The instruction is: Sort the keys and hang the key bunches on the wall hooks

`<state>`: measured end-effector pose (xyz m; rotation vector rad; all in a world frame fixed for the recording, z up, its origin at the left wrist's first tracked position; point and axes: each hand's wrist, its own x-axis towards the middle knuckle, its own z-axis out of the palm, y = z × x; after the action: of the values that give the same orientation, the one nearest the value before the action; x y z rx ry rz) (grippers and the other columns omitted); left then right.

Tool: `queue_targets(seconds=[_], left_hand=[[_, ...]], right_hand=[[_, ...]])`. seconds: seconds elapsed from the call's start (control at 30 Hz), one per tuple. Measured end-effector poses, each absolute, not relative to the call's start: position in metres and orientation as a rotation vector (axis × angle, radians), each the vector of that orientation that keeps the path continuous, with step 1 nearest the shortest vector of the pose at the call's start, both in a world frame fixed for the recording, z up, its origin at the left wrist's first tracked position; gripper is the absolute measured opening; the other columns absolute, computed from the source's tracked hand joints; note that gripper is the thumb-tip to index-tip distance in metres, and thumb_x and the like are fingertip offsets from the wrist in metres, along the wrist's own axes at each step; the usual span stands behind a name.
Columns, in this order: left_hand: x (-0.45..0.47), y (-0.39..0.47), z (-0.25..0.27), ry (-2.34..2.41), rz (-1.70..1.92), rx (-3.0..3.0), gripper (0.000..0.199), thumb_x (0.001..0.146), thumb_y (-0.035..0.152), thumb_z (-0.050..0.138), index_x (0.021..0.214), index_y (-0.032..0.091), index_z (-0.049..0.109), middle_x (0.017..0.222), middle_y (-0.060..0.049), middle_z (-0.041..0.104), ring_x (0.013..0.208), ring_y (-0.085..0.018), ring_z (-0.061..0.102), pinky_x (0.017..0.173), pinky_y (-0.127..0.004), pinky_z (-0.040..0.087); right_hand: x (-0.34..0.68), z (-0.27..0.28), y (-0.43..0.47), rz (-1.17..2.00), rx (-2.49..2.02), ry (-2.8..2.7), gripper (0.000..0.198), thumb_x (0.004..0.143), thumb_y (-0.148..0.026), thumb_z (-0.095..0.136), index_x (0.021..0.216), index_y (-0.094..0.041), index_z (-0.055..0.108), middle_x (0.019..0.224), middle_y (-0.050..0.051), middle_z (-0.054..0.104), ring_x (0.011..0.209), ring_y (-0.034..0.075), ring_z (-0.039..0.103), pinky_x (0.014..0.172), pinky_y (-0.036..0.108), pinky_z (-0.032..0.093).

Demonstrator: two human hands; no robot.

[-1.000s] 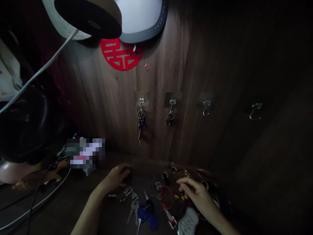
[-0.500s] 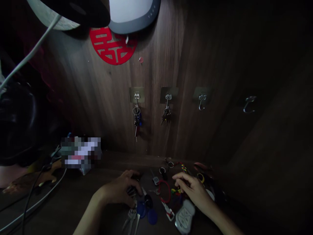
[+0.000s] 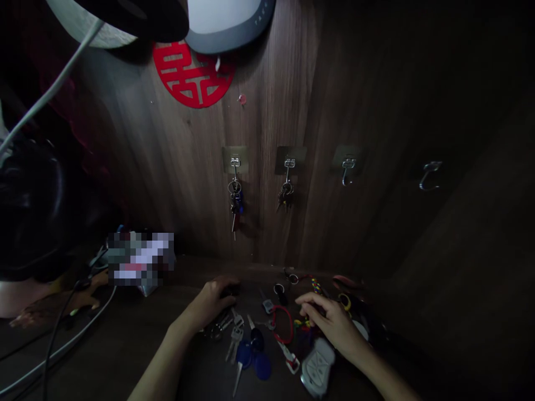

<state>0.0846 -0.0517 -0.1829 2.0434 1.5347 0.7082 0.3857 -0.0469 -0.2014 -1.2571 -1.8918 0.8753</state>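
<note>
My left hand (image 3: 212, 302) is at the upper left of the scattered keys. Its fingers curl round a dark thing between thumb and forefinger, too dim to name. Just below it lie several silver keys (image 3: 236, 334) and two blue round tags (image 3: 262, 365). A black-headed key (image 3: 256, 338) is beside them. My right hand (image 3: 330, 320) rests bent over the right of the pile, its curled fingers covering whatever is under them. A colourful beaded cord (image 3: 316, 286) shows above it, and a red loop (image 3: 283, 324) lies to its left. Below it sits a grey remote (image 3: 318, 367).
Two key bunches hang on wall hooks, the left bunch (image 3: 235, 200) and the right bunch (image 3: 286, 192). Two more hooks, a middle one (image 3: 348, 170) and a far right one (image 3: 429, 175), hold nothing. Cables (image 3: 79, 340) and a blurred packet (image 3: 140, 259) lie at left.
My left hand has moved up and left off the silver keys, uncovering them, and its fingers have drawn in. My right hand has stayed almost still. The view has shifted slightly.
</note>
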Motion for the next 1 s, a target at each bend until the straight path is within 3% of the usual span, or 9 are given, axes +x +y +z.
queue_targets(seconds=[0.17,0.4,0.53,0.7,0.83,1.0], left_hand=[[0.095,-0.055,-0.178,1.716,0.578,2.144,0.024,0.083,0.023,0.051,0.101,0.027,0.066,0.105,-0.002,0.064,0.099,-0.018,0.061,0.086,-0.026,0.044],[0.104,-0.056,-0.175,1.909,0.568,2.252,0.016,0.086,0.023,0.047,0.086,0.023,0.063,0.098,-0.005,0.057,0.099,-0.020,0.056,0.088,-0.029,0.043],[0.106,-0.053,-0.175,1.839,0.894,2.197,0.014,0.084,0.028,0.049,0.078,0.022,0.060,0.092,-0.005,0.061,0.094,-0.022,0.057,0.086,-0.032,0.044],[0.117,-0.051,-0.175,1.689,1.194,1.794,0.023,0.082,0.041,0.051,0.071,0.021,0.056,0.068,0.001,0.061,0.068,-0.017,0.060,0.065,-0.026,0.046],[0.132,-0.053,-0.173,1.404,1.254,1.387,0.030,0.073,0.048,0.060,0.071,0.019,0.055,0.063,0.003,0.059,0.061,-0.015,0.061,0.058,-0.023,0.047],[0.149,-0.062,-0.169,1.075,1.216,1.058,0.036,0.063,0.047,0.074,0.069,0.017,0.054,0.066,0.003,0.060,0.062,-0.013,0.063,0.061,-0.024,0.050]], right_hand=[[0.386,-0.201,-0.049,0.878,-1.264,-1.900,0.025,0.083,-0.037,0.049,0.087,-0.022,0.068,0.069,0.000,0.066,0.059,0.014,0.060,0.054,0.023,0.045],[0.384,-0.200,-0.049,0.878,-1.239,-1.872,0.025,0.082,-0.039,0.051,0.084,-0.021,0.068,0.066,0.000,0.066,0.057,0.014,0.059,0.052,0.023,0.045],[0.383,-0.199,-0.050,0.869,-1.230,-1.878,0.023,0.083,-0.034,0.049,0.085,-0.021,0.068,0.067,-0.001,0.066,0.054,0.012,0.058,0.052,0.022,0.044],[0.376,-0.191,-0.054,0.831,-1.208,-1.924,0.023,0.085,-0.034,0.048,0.088,-0.022,0.067,0.070,-0.001,0.067,0.056,0.012,0.058,0.052,0.022,0.044],[0.366,-0.184,-0.060,0.793,-1.141,-1.932,0.021,0.088,-0.031,0.047,0.090,-0.023,0.066,0.076,0.000,0.069,0.071,0.015,0.064,0.062,0.024,0.048],[0.353,-0.182,-0.067,0.681,-1.078,-1.902,0.021,0.087,-0.026,0.048,0.099,-0.025,0.065,0.097,0.003,0.069,0.084,0.017,0.064,0.071,0.026,0.050]])
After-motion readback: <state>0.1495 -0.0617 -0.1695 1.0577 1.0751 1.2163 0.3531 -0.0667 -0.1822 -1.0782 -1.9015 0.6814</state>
